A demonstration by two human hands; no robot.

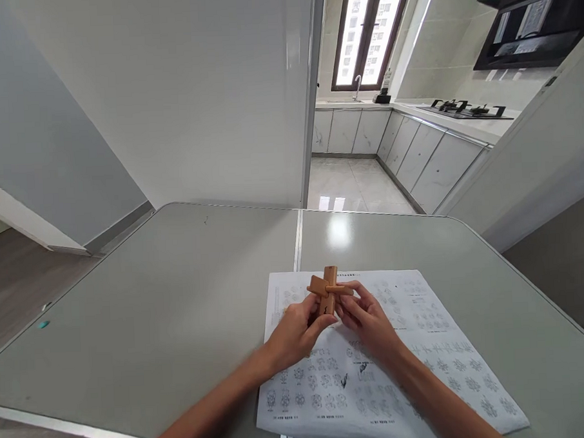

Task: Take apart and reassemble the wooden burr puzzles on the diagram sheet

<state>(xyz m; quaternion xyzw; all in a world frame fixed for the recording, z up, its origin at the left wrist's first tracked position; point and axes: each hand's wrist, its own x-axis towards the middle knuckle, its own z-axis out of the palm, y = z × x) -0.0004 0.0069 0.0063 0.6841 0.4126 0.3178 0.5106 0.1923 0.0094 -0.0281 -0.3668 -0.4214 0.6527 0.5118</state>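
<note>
Both hands meet around a small brown wooden interlocking puzzle [330,288], its flat pieces crossing one another above the paper. My left hand [297,332] grips it from the lower left, thumb along the bottom of the upright piece. On the other side, my right hand [366,316] has its fingers closed on the right-hand end of the crosspiece. Parts of the puzzle behind the fingers are hidden. Beneath the hands lies a large white sheet [324,398] printed with rows of small line drawings of puzzle figures.
The grey-green table [179,301] has a metal seam [297,241] down its middle. A small teal object [44,325] lies near its left edge. Past the far edge stand a pale wall panel [209,106] and a doorway into a kitchen with a stove [466,110].
</note>
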